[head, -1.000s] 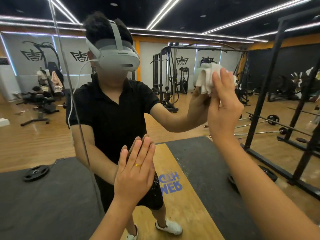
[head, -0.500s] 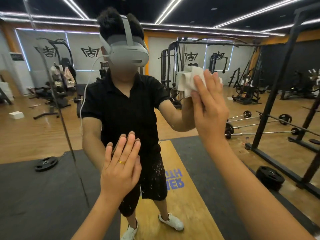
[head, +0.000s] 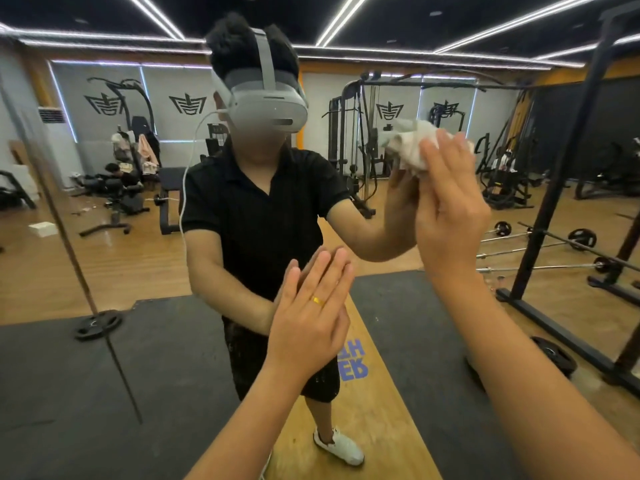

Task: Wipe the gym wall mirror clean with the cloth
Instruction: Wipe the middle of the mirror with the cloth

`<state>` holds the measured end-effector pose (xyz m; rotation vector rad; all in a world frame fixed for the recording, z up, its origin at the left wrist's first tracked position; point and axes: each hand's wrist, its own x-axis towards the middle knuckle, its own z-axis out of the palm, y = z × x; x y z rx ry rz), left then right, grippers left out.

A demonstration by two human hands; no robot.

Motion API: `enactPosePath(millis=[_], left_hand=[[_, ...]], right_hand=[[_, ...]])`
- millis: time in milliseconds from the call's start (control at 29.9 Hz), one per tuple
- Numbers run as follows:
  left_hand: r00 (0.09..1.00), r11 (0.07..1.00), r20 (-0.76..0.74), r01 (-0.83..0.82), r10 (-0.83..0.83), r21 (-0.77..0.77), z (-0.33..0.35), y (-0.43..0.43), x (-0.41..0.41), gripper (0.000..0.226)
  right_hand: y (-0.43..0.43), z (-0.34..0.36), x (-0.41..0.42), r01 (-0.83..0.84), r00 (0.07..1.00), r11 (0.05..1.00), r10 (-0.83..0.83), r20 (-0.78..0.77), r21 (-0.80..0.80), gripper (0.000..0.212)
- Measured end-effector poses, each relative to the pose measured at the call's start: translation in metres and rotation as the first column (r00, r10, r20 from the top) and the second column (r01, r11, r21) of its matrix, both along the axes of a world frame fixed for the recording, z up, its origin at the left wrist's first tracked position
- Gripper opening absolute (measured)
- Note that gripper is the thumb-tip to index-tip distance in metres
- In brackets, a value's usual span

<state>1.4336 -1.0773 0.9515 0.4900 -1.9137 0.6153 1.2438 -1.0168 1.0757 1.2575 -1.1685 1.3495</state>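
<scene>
Gym racks [head: 561, 168] reflected in the wall mirror [head: 104, 258] — right hand [head: 450, 209] presses the white cloth [head: 410, 147] on the glass, fingers straight; left hand [head: 308, 317] flat, empty, bracing lower. Mid-wipe, I'd say — next stroke wants steady pressure sideways.

Left hand [head: 308, 320] held up with palm forward, fingers [head: 325, 271] straight and close together; right hand [head: 450, 209] higher and further right, fingers straight, pointing up, pressing the cloth [head: 408, 147] flat; left forearm [head: 242, 427] and right forearm [head: 519, 375] bare, reaching forward and upward.
</scene>
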Motion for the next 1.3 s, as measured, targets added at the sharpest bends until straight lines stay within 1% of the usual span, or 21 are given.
enactPosePath(millis=[67, 100, 167, 234, 301, 435, 568, 635, 702, 769, 836, 903, 936, 970, 1036, 1070, 1103, 1137, 1170, 1237, 1304], left_hand=[[0.998, 0.996, 0.008, -0.058, 0.058, -0.061, -0.01, -0.009, -0.004, 0.054], [0.998, 0.995, -0.003, -0.064, 0.064, -0.079, -0.012, -0.011, -0.006, 0.054], [0.998, 0.994, -0.024, -0.068, 0.066, -0.091, -0.013, -0.013, -0.007, 0.052], [0.998, 0.994, -0.02, -0.06, 0.059, -0.093, -0.014, -0.012, -0.007, 0.051], [0.998, 0.993, -0.01, -0.069, 0.069, -0.099, -0.015, -0.013, -0.006, 0.051], [0.997, 0.993, -0.015, -0.082, 0.081, -0.083, -0.017, -0.013, -0.008, 0.049], [0.996, 0.992, -0.014, -0.092, 0.091, -0.08, -0.017, -0.013, -0.009, 0.048], [0.995, 0.991, -0.013, -0.096, 0.095, -0.092, -0.019, -0.013, -0.008, 0.048], [0.995, 0.991, -0.019, -0.099, 0.098, -0.095, -0.02, -0.015, -0.008, 0.048], [0.995, 0.991, -0.029, -0.097, 0.095, -0.093, -0.021, -0.016, -0.009, 0.048], [0.995, 0.99, -0.035, -0.101, 0.098, -0.098, -0.022, -0.017, -0.011, 0.049], [0.994, 0.99, -0.038, -0.102, 0.099, -0.101, -0.022, -0.017, -0.011, 0.049], [0.994, 0.989, -0.039, -0.103, 0.1, -0.103, -0.022, -0.017, -0.012, 0.049], [0.994, 0.989, -0.042, -0.105, 0.101, -0.105, -0.021, -0.016, -0.012, 0.049], [0.994, 0.989, -0.046, -0.107, 0.103, -0.1, -0.02, -0.015, -0.012, 0.048], [0.994, 0.99, -0.045, -0.107, 0.103, -0.096, -0.019, -0.014, -0.012, 0.048], [0.994, 0.99, -0.042, -0.108, 0.105, -0.093, -0.019, -0.013, -0.011, 0.048], [0.994, 0.99, -0.04, -0.109, 0.106, -0.092, -0.019, -0.013, -0.011, 0.048], [0.994, 0.99, -0.038, -0.108, 0.105, -0.089, -0.02, -0.013, -0.011, 0.048], [0.994, 0.991, -0.035, -0.11, 0.107, -0.083, -0.021, -0.014, -0.01, 0.048], [0.992, 0.99, -0.035, -0.12, 0.117, -0.079, -0.021, -0.015, -0.01, 0.049]], right_hand=[[0.001, -0.016, 0.005, -0.026, 1.0, 0.999, 0.026, 0.006, 0.026, 0.036], [0.001, -0.031, 0.01, -0.045, 0.999, 0.997, 0.046, -0.02, 0.059, 0.036], [0.003, -0.062, 0.015, -0.058, 0.991, 0.987, 0.075, -0.11, 0.148, 0.035], [0.006, -0.077, 0.009, -0.03, 0.974, 0.982, 0.071, -0.213, 0.188, 0.04], [0.005, -0.076, 0.004, -0.019, 0.965, 0.982, 0.066, -0.252, 0.185, 0.045], [-0.001, -0.073, 0.009, -0.055, 0.977, 0.989, 0.081, -0.197, 0.134, 0.038], [0.0, -0.065, -0.003, -0.013, 0.955, 0.995, 0.041, -0.295, 0.096, 0.038], [0.003, -0.052, -0.014, 0.002, 0.947, 0.998, 0.019, -0.322, 0.062, 0.034], [0.006, -0.033, -0.031, 0.027, 0.965, 1.0, -0.03, -0.262, -0.012, 0.03], [0.008, -0.011, -0.05, 0.038, 0.988, 0.998, -0.046, -0.15, -0.058, 0.035], [0.007, -0.003, -0.051, -0.002, 1.0, 0.998, 0.001, -0.023, -0.069, 0.038], [0.007, -0.016, -0.03, -0.059, 0.997, 0.997, 0.061, 0.039, -0.044, 0.036], [0.006, -0.029, -0.019, -0.071, 0.997, 0.997, 0.071, 0.017, -0.008, 0.035], [0.006, -0.044, -0.012, -0.075, 0.996, 0.996, 0.076, -0.044, 0.039, 0.036], [0.01, -0.062, -0.013, -0.074, 0.977, 0.988, 0.098, -0.189, 0.133, 0.043], [0.013, -0.061, -0.019, -0.043, 0.958, 0.987, 0.085, -0.272, 0.157, 0.047], [0.016, -0.054, -0.029, -0.011, 0.935, 0.988, 0.065, -0.348, 0.154, 0.046], [0.017, -0.045, -0.038, 0.007, 0.915, 0.991, 0.046, -0.4, 0.131, 0.04], [0.019, -0.035, -0.046, 0.015, 0.911, 0.995, 0.026, -0.412, 0.097, 0.032], [0.022, -0.017, -0.061, 0.032, 0.939, 0.999, -0.02, -0.343, 0.029, 0.026], [0.019, -0.009, -0.062, 0.016, 0.978, 1.0, -0.018, -0.206, -0.014, 0.031]])
